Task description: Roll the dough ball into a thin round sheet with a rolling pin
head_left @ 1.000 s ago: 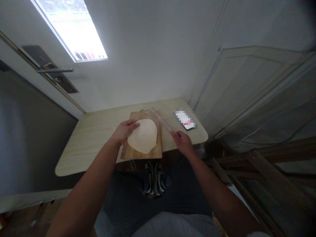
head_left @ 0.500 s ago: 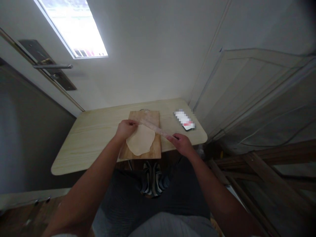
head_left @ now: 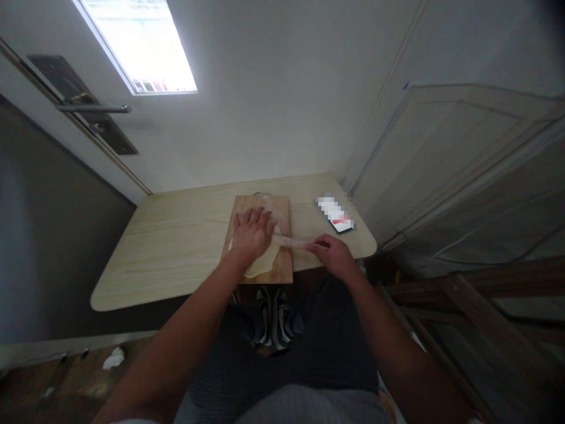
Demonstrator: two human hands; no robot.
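Observation:
A flattened, pale sheet of dough point(head_left: 260, 266) lies on the wooden cutting board point(head_left: 286, 268). A thin, flour-dusted rolling pin point(head_left: 293, 242) reaches across the sheet and past the board's right edge. My left hand point(head_left: 252, 232) rests palm down over the dough, fingers stretched forward, and covers the left part of the pin. Whether the palm presses on the pin or the sheet I cannot tell. Beyond the board's right side, my right hand point(head_left: 333, 253) is closed around the pin's end.
The board sits near the front edge of a light wooden table point(head_left: 168, 247). At the table's right lies a phone point(head_left: 338, 215) with a blurred screen. A white door with a metal handle point(head_left: 95, 109) rises behind. Dark wooden beams point(head_left: 477, 294) stand at the right.
My left hand has let go of the pin's left end and now lies flat over the dough. The pin has turned nearer to level. My right hand keeps its end.

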